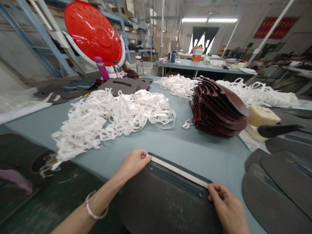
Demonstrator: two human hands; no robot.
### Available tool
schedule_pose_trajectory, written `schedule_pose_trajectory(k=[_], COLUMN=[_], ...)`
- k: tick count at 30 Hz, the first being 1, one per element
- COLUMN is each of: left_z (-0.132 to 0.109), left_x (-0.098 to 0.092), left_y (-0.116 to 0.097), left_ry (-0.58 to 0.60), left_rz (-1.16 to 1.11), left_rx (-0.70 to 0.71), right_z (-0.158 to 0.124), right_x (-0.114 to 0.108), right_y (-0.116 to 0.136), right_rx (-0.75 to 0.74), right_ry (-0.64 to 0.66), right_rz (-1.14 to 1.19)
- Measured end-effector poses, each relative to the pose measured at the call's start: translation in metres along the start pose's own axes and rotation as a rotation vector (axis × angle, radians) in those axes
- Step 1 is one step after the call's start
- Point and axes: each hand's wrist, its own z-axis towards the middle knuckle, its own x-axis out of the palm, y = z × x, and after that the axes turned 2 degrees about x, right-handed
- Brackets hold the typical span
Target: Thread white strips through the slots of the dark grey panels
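Observation:
A white strip of tape (179,170) runs along the far edge of a dark grey panel (156,201), just beyond a long slot (175,180) in it. At the strip's left end, my left hand (136,162) pinches it between thumb and fingers. My right hand (226,204) pinches the other end near the panel's right corner. Between the two hands the strip looks straight and taut. The panel's near part drops out of the picture at the bottom.
A heap of white strips (117,113) covers the left of the blue-grey table (170,143). Curved dark brown pieces (216,107) are stacked to the right. Beside them are a cream block (263,115), a black-handled tool (280,130) and more grey panels (280,182).

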Motion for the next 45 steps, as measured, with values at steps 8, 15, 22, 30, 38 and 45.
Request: schedule_pose_trajectory(k=[8, 15, 22, 30, 38, 45], left_z=[0.006, 0.011, 0.013, 0.017, 0.008, -0.039], left_x=[0.001, 0.005, 0.004, 0.007, 0.021, 0.048], left_y=[0.002, 0.007, 0.008, 0.012, 0.020, 0.015], left_ry=[0.023, 0.038, 0.105, 0.131, -0.085, -0.212], left_rz=[-0.015, -0.037, 0.025, 0.149, 0.255, 0.500], left_rx=[-0.038, -0.065, -0.078, -0.109, 0.051, 0.725], right_z=[0.006, 0.009, 0.006, 0.004, 0.007, -0.006], right_x=[0.003, 0.004, 0.005, 0.004, 0.004, 0.024], right_y=[-0.001, -0.001, 0.007, 0.011, 0.017, 0.027], right_rx=[0.053, 0.070, 0.053, 0.084, 0.121, -0.363], right_ry=[-0.022, -0.032, -0.083, -0.115, -0.127, -0.203], right_rz=[0.049, 0.056, 0.097, 0.022, -0.144, -0.504])
